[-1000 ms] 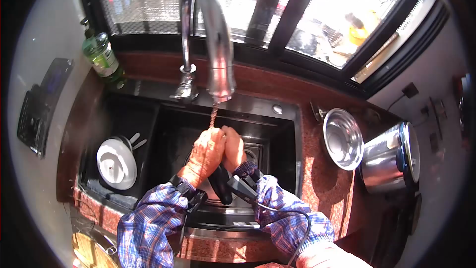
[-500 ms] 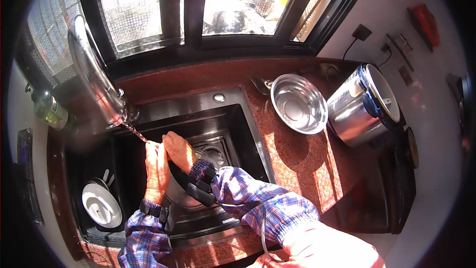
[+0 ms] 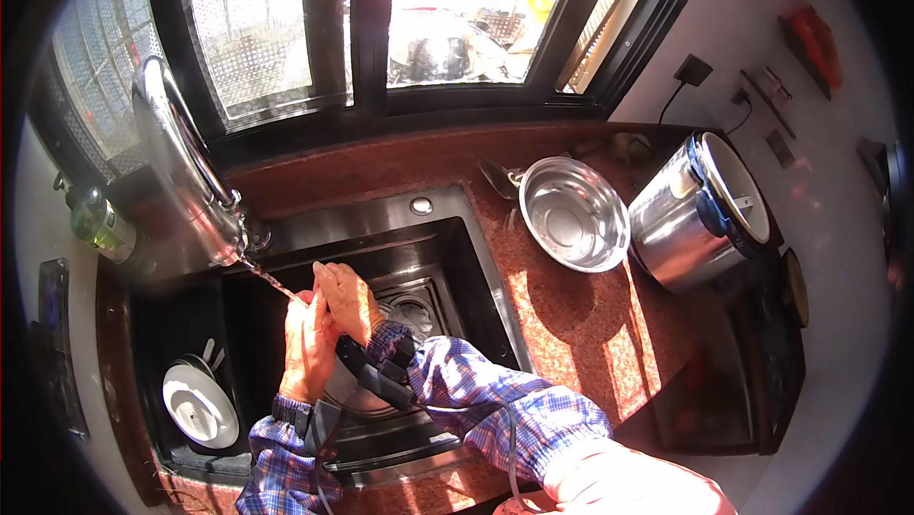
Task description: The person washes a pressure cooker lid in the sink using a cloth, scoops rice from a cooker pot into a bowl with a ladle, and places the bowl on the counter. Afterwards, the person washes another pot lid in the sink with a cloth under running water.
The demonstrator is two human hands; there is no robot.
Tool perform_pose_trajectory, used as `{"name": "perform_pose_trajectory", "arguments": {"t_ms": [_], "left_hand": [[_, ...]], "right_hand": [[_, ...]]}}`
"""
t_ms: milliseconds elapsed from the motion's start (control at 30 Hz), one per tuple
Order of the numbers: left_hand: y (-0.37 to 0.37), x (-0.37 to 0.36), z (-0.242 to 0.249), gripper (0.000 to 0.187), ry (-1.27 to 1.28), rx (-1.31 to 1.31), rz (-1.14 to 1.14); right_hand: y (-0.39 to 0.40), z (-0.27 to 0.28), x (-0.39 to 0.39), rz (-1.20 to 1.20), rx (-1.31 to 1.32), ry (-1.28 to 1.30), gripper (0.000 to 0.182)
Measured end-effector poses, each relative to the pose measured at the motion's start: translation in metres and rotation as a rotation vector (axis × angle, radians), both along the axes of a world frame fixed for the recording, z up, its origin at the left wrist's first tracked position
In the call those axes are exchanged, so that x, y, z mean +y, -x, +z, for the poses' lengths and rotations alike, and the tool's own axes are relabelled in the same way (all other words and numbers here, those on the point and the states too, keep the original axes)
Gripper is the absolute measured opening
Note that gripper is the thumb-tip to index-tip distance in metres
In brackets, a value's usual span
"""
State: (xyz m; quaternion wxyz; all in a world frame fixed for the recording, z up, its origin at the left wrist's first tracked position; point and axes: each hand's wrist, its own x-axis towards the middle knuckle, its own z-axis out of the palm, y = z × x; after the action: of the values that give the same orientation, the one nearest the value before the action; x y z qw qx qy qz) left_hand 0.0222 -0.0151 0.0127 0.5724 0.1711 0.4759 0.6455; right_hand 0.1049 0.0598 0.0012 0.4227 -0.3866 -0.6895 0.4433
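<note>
My left hand (image 3: 307, 351) is raised at the end of the water stream (image 3: 273, 280) running from the chrome faucet (image 3: 181, 168). Its fingers are pressed together and point up toward the spout. My right hand (image 3: 347, 300) leans against the left one, fingers curled in and touching it. Whatever may be between the two hands is hidden. Both are above the black sink (image 3: 433, 239), near the divider of its two basins. Below my right wrist, part of a round metal shape shows in the larger basin, beside the drain (image 3: 411, 313).
White bowls (image 3: 200, 407) with utensil handles rest in the left basin. On the red stone counter stand a metal basin (image 3: 574, 215) and a tall steel pot (image 3: 681, 215). A green-labelled bottle (image 3: 102, 225) is at far left. A window (image 3: 371, 115) lies behind.
My hands have shifted slightly right and pressed closer together under the stream. The whole view has moved down a little. Water keeps running.
</note>
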Motion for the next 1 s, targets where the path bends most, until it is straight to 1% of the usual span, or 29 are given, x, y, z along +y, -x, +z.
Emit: {"name": "perform_pose_trajectory", "arguments": {"t_ms": [33,100,133,167,233,267,300,367,400,433,467,500,533,567,633,667,700,767,800,833,900,933,967,1000], "left_hand": [[0.003,0.000,0.004,0.028,0.001,0.001,0.006],[0.007,0.001,0.014,0.030,-0.148,-0.225,-0.061],[0.015,-0.001,0.007,0.031,-0.224,-0.310,-0.110],[0.016,-0.001,0.009,0.031,-0.228,-0.308,-0.103],[0.016,-0.003,0.018,0.027,-0.222,-0.337,-0.091],[0.022,-0.004,0.010,0.025,-0.168,-0.361,-0.100],[0.026,-0.005,0.004,0.025,-0.169,-0.359,-0.093],[0.032,-0.006,-0.005,0.023,-0.127,-0.344,-0.266],[0.031,-0.006,-0.009,0.022,-0.126,-0.236,-0.248],[0.025,-0.005,0.002,0.022,-0.127,-0.235,-0.244],[0.016,-0.001,0.016,0.022,-0.122,-0.206,-0.129],[0.011,0.002,0.025,0.021,-0.116,-0.178,-0.014],[0.014,0.001,0.023,0.020,-0.219,-0.153,-0.051],[0.013,0.002,0.021,0.020,-0.220,-0.153,-0.045],[0.008,0.004,0.018,0.019,-0.236,-0.091,-0.025],[0.001,0.009,0.018,0.023,-0.232,-0.027,0.073],[-0.001,0.009,0.020,0.028,-0.217,0.121,0.143],[0.006,0.008,0.023,0.030,-0.195,0.163,0.124],[-0.002,0.008,0.035,0.029,-0.145,0.198,0.137],[-0.006,0.005,0.040,0.026,-0.134,0.159,0.122],[-0.005,0.000,0.034,0.023,-0.137,0.183,0.080],[-0.004,0.003,0.027,0.021,-0.186,0.224,0.135],[-0.005,0.005,0.023,0.022,-0.224,0.157,0.208],[0.002,0.003,0.021,0.025,-0.190,0.231,0.178]], "right_hand": [[0.000,-0.001,0.002,0.006,0.001,0.001,0.037],[-0.001,-0.004,0.006,0.211,0.156,-0.118,0.033],[0.001,-0.007,0.005,0.259,0.157,-0.060,0.030],[0.000,-0.009,0.004,0.267,0.159,-0.062,0.030],[-0.010,0.008,0.002,0.313,0.098,-0.213,0.031],[-0.016,0.012,0.006,0.404,0.029,-0.304,0.036],[-0.019,0.010,0.005,0.411,0.032,-0.304,0.036],[-0.022,0.006,0.003,0.396,-0.022,-0.164,0.038],[-0.023,-0.003,0.009,0.452,0.037,-0.263,0.041],[-0.025,0.003,0.005,0.456,0.038,-0.263,0.041],[-0.031,0.008,-0.002,0.454,0.098,-0.130,0.043],[-0.028,0.005,-0.008,0.440,0.226,0.092,0.047],[-0.026,0.001,-0.013,0.399,0.374,0.307,0.052],[-0.028,-0.002,-0.015,0.404,0.372,0.307,0.052],[-0.029,0.000,-0.019,0.232,0.160,0.121,0.051],[-0.026,0.001,-0.025,0.199,0.187,0.058,0.048],[-0.026,0.004,-0.026,0.214,0.189,0.060,0.048],[-0.033,0.012,-0.026,0.287,0.132,0.153,0.046],[-0.035,0.020,-0.027,0.368,0.198,0.524,0.042],[-0.036,0.026,-0.028,0.406,0.242,0.646,0.038],[-0.039,0.020,-0.026,0.424,0.288,0.649,0.035],[-0.041,0.024,-0.025,0.437,0.294,0.618,0.032],[-0.043,0.020,-0.021,0.451,0.258,0.611,0.031],[-0.043,0.024,-0.020,0.458,0.265,0.610,0.030]]}}
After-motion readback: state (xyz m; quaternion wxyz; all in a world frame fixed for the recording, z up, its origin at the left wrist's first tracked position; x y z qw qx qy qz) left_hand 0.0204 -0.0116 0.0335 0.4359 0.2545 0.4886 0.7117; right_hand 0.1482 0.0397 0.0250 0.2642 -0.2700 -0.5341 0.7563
